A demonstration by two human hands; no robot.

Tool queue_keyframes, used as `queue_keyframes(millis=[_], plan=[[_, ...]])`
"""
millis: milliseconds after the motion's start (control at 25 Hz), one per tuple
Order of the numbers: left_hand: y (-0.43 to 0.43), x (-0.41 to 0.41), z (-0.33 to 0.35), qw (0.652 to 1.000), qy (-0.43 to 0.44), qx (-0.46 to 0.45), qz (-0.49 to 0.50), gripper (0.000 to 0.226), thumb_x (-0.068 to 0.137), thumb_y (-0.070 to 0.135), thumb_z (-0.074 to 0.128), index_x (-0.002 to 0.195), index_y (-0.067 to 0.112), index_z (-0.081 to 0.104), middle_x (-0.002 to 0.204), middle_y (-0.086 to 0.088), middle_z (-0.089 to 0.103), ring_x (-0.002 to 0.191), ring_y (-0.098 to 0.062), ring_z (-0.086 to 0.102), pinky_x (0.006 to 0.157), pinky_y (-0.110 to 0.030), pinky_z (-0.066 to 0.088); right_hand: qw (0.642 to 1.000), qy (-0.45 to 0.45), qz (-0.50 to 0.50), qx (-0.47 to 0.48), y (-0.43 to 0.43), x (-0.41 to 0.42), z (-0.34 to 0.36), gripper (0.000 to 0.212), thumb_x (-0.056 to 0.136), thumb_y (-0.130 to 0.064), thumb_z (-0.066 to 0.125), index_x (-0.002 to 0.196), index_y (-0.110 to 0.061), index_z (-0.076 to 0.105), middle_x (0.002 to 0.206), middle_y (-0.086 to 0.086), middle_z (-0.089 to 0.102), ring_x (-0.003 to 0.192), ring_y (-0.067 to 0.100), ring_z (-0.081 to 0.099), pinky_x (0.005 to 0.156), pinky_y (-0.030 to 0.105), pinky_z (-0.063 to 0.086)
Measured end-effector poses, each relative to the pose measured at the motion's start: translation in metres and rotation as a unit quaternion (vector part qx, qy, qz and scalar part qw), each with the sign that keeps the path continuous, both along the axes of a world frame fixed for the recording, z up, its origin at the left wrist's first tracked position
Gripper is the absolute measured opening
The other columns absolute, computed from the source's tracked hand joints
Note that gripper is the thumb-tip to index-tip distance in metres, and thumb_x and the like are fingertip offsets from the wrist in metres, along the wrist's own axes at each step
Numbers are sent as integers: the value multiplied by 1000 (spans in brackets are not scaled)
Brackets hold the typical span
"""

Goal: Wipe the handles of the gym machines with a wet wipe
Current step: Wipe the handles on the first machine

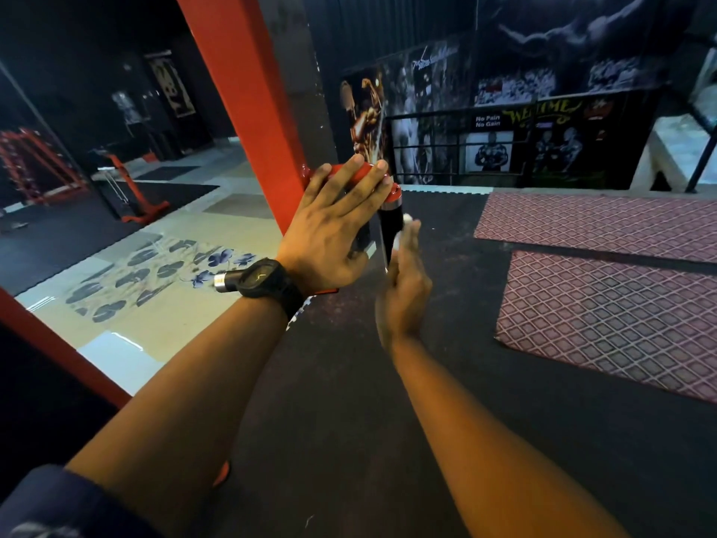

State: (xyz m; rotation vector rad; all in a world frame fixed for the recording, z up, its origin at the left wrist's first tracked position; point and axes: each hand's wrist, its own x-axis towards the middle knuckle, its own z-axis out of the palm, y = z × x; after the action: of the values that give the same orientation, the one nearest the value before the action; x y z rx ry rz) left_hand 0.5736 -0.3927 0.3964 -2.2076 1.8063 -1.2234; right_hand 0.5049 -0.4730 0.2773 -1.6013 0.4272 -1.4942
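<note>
A black handle [390, 223] with a chrome collar hangs down from a red arm [362, 173] of the gym machine, beside its red upright post [252, 95]. My left hand [333, 227], with a black watch on the wrist, lies flat with straight fingers over the red arm and steadies it. My right hand [403, 281] wraps round the lower part of the handle from the right, with a white wet wipe [401, 231] pressed between fingers and handle. Only small bits of the wipe show. The handle's lower end is hidden by my hand.
A second handle end with a chrome collar [225, 282] pokes out left of my left wrist. Dark rubber flooring lies below, with two red diamond-patterned mats [605, 304] at the right. Red gym frames [132, 188] stand at the far left. A railing and posters [485, 141] line the back.
</note>
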Motion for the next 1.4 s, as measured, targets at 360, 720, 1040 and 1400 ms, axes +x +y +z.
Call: queue_keyframes(millis=[360, 720, 1040, 1400], plan=[[3, 4, 1, 1000, -6, 7, 9, 89, 75, 39, 44, 159, 17, 24, 166, -2, 18, 154, -27, 8, 123, -46, -1, 999, 27, -11, 38, -2, -1, -3, 57, 98, -20, 60, 147, 0, 39, 141, 21, 54, 129, 30, 55, 102, 38, 50], [4, 3, 0, 1000, -8, -1, 7, 89, 75, 38, 47, 159, 18, 24, 166, 0, 16, 154, -26, 8, 123, -44, -5, 997, 64, -21, 35, -17, -8, -12, 36, 97, -1, 57, 132, -5, 60, 131, 13, 64, 121, 20, 61, 96, 11, 46], [3, 5, -2, 1000, -4, -2, 10, 89, 75, 39, 47, 158, 18, 24, 166, -1, 18, 154, -27, 9, 123, -48, -1, 996, 63, -8, 60, -7, -12, -31, 35, 101, -6, 54, 136, -5, 58, 129, 13, 65, 118, 20, 64, 96, 15, 50], [2, 4, -1, 1000, -9, -2, 13, 87, 77, 41, 45, 159, 20, 23, 166, 1, 14, 154, -26, 7, 123, -43, -8, 934, 141, 37, -327, -65, -35, -27, 18, 99, -13, 59, 117, -11, 62, 123, 17, 60, 109, 19, 62, 94, 35, 54]])
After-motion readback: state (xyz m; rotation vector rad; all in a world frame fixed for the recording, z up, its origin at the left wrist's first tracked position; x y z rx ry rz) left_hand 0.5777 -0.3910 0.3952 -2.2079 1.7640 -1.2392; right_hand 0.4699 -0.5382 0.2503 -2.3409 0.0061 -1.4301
